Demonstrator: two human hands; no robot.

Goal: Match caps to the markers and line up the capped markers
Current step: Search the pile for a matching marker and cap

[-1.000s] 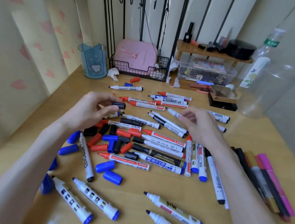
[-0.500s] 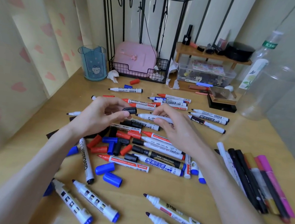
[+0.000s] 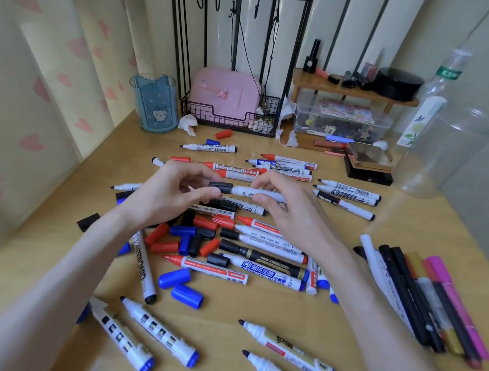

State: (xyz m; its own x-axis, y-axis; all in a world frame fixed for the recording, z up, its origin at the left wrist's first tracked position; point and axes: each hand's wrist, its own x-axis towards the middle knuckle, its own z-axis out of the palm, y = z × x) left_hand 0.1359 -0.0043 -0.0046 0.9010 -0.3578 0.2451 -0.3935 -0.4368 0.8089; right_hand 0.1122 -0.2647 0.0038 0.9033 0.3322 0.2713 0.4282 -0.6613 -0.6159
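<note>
The wooden desk fills my view, strewn with uncapped markers and loose caps. At centre frame my left hand pinches a black cap between thumb and fingers, and my right hand pinches the white marker by its barrel. Half a second ago they were just apart. Now the cap covers the tip, though I can't tell if it's fully seated. This one looks nearly ready for the capped row at the right edge.
</note>
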